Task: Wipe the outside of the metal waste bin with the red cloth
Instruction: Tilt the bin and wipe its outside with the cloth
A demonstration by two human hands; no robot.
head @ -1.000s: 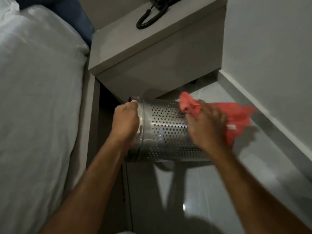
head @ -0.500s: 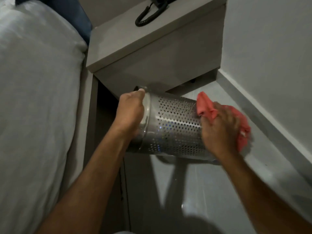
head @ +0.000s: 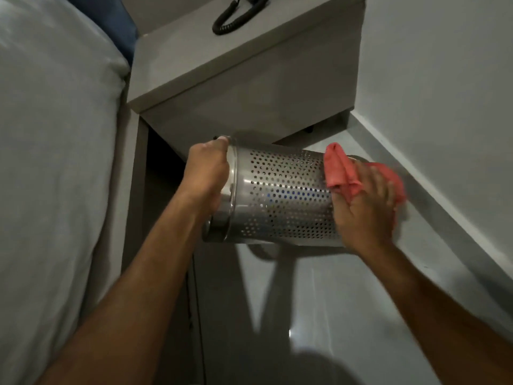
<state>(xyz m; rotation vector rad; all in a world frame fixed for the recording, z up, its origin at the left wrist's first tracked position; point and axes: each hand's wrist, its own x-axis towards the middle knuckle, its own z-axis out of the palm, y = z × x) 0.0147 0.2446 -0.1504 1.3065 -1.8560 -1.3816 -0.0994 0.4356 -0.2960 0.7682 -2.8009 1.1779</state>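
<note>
Reaching out over the glossy floor (head: 319, 301), my two bare forearms come in from the lower edge, the left from the lower left, the right from the lower right. Shadows of my arms and of the bin fall on the tiles beneath them.

My left hand (head: 206, 173) has its grip closed over the rim at the open end of the bin (head: 277, 198), fingers curled over the edge and the thumb tip showing at the top. The bin is off the floor, lying nearly on its side, mouth toward the left and base toward the right, tipped a little down at the left. Its wall is shiny metal punched with rows of small holes, with a plain smooth band by the rim.

My right hand (head: 363, 207) lies against the base end of the bin, fingers spread and pressing the cloth (head: 341, 173) onto the metal. So this grip is closed on the cloth against the bin. A bunched fold of the red fabric stands up above my fingers, and more of it shows beyond my knuckles.

To the left runs the bed (head: 50, 162) with its white sheet. Farther off, behind the bin, stands the nightstand (head: 249, 87), and on its top a coiled black cord (head: 236, 18). A pale wall (head: 444, 79) rises at the right.
</note>
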